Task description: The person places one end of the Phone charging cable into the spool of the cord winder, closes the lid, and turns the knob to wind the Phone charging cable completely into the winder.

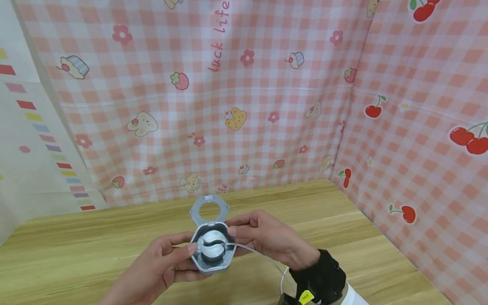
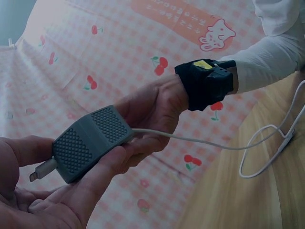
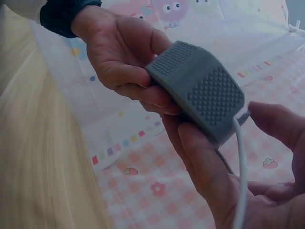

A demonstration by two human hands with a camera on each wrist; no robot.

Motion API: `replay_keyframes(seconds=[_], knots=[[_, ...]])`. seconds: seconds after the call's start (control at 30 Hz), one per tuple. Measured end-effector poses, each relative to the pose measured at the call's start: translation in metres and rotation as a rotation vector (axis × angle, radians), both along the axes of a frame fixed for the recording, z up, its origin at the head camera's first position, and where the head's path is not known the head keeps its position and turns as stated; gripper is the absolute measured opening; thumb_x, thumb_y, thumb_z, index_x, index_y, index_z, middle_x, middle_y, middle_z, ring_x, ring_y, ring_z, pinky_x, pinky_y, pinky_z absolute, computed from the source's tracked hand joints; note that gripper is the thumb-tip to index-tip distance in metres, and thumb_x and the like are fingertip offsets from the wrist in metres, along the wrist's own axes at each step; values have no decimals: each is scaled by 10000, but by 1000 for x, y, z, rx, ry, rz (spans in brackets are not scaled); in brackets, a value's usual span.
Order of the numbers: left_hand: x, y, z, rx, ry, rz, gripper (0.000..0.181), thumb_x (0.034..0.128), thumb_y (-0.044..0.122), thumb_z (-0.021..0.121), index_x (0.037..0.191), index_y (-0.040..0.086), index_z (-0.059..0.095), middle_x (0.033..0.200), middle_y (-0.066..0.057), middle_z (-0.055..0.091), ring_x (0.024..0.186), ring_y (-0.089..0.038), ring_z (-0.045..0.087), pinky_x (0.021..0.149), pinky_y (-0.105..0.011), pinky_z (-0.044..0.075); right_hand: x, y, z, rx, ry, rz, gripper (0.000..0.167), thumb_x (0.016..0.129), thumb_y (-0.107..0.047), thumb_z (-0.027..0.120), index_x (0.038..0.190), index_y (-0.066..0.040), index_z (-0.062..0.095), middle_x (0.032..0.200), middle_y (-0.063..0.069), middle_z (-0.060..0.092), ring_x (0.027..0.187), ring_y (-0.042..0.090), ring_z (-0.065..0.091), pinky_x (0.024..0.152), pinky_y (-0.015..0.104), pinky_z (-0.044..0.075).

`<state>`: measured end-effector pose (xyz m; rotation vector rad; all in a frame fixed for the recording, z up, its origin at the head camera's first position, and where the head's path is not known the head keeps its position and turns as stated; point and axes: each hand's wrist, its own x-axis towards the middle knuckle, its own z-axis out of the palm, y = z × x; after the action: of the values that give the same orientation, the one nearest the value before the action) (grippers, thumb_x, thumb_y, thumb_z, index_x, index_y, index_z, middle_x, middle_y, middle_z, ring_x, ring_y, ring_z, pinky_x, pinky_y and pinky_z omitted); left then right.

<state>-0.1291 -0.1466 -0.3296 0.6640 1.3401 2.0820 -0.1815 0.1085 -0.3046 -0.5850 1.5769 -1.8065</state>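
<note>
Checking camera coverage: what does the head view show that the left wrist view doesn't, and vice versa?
Only head view: the open lid and the round spool inside the grey case.
Only left wrist view: the case's studded outer face and the plug jutting from its side.
Both: left hand and right hand holding the case, the white cable, and the black wristband.

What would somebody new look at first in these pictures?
Probably the gray case, its lid flipped open, held between the left hand and right hand above the wooden table. A white cable trails from the case's side, and a pink checked cloth hangs behind.
</note>
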Motion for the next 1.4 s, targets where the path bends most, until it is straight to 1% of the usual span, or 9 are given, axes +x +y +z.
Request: replay_keyframes(seconds=[0.13,0.3,0.53,0.7,0.9,1.13,1.2,1.27,1.4], knots=[[2,6,-2,6,11,-79,368,1037,62,334,1365,-97,390,1207,-123,666,1089,-283,654,914,-405,534,-6,0,-1,4,-41,-17,480,969,-251,571,1289,102,512,984,24,722,895,109,706,804,269,577],[9,15,-2,-37,-42,-168,346,1027,82,367,1337,-49,450,1152,-91,694,1027,-219,687,871,-340,557,-10,2,-3,7,-34,-93,407,964,-150,563,1283,99,517,949,28,737,870,101,708,796,267,576],[11,20,-1,-73,-121,-144,338,1025,120,404,1326,-20,469,1119,-84,708,997,-207,698,854,-325,562,-3,7,8,64,109,-181,346,959,-163,575,1260,7,565,1063,114,724,954,155,706,868,343,558],[7,19,-3,-28,-98,-101,360,1030,101,393,1345,-70,428,1157,-112,685,1038,-265,679,877,-384,551,4,9,17,64,246,-176,324,987,-206,537,1275,-68,591,1171,120,692,1107,213,656,925,369,536],[4,17,-8,16,-85,-64,345,1040,112,358,1330,-56,442,1169,-123,682,1070,-277,662,906,-413,534,15,7,23,56,540,-128,307,1011,-190,485,1291,-134,597,1250,80,659,1211,189,593,1009,332,490],[1,13,-7,101,-87,-35,434,1063,148,272,1438,-66,321,1252,-137,639,1133,-298,624,954,-414,507,26,5,26,169,1290,-15,408,982,-75,501,1389,-59,494,1411,113,528,1329,203,483,1057,335,450],[1,11,-6,169,-101,-62,430,1070,151,223,1439,-23,358,1289,-150,612,1170,-307,601,987,-418,484,30,4,27,221,1436,13,440,969,-57,514,1407,-61,471,1450,116,485,1356,220,450,1077,326,430],[2,9,-5,246,-130,-93,441,1074,168,174,1403,14,424,1312,-170,590,1204,-331,574,1020,-434,458,32,4,27,282,1491,29,458,957,-31,525,1410,-55,464,1474,119,453,1383,228,411,1082,321,423],[3,8,-2,306,-201,-107,457,1077,265,128,1372,44,399,1329,-207,560,1250,-377,525,1057,-475,418,33,3,26,376,1483,60,588,877,145,542,1423,-49,443,1503,115,410,1421,240,342,1097,326,402]])
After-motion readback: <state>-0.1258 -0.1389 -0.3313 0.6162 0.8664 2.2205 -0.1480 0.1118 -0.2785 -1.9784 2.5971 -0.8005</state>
